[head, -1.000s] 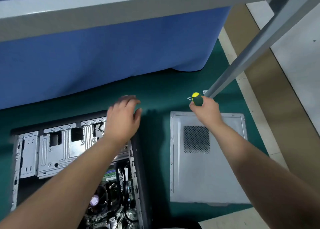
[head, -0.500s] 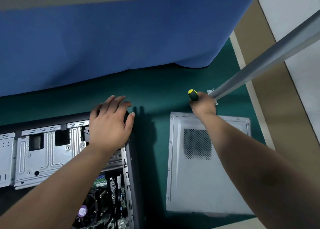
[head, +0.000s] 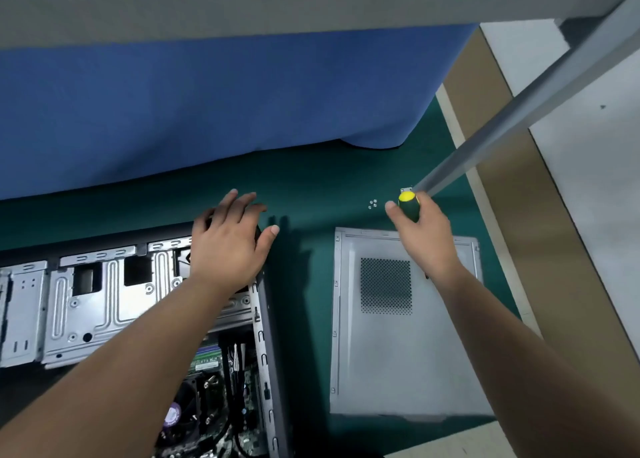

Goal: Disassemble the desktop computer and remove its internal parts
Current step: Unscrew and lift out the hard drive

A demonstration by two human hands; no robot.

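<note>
The opened computer case (head: 266,336) lies on the green mat at lower left, showing silver drive brackets (head: 93,305), a motherboard and cables (head: 214,405). My left hand (head: 230,246) rests flat with spread fingers on the case's far right corner. The removed grey side panel (head: 391,353) with a perforated vent lies to the right. My right hand (head: 420,235) grips a green screwdriver with a yellow cap (head: 408,205) over the panel's far edge; its shaft is hidden. Several small screws (head: 373,204) lie on the mat just left of the screwdriver.
A blue cloth (head: 207,104) hangs behind the mat under a grey table edge. A slanted grey metal leg (head: 519,121) comes down right beside my right hand. Brown and white floor (head: 554,249) lies to the right of the green mat (head: 311,180).
My right hand with the screwdriver lifted slightly back from the metal leg's foot, leaving the small screws exposed on the mat. My left hand stayed on the case corner. The view shifted.
</note>
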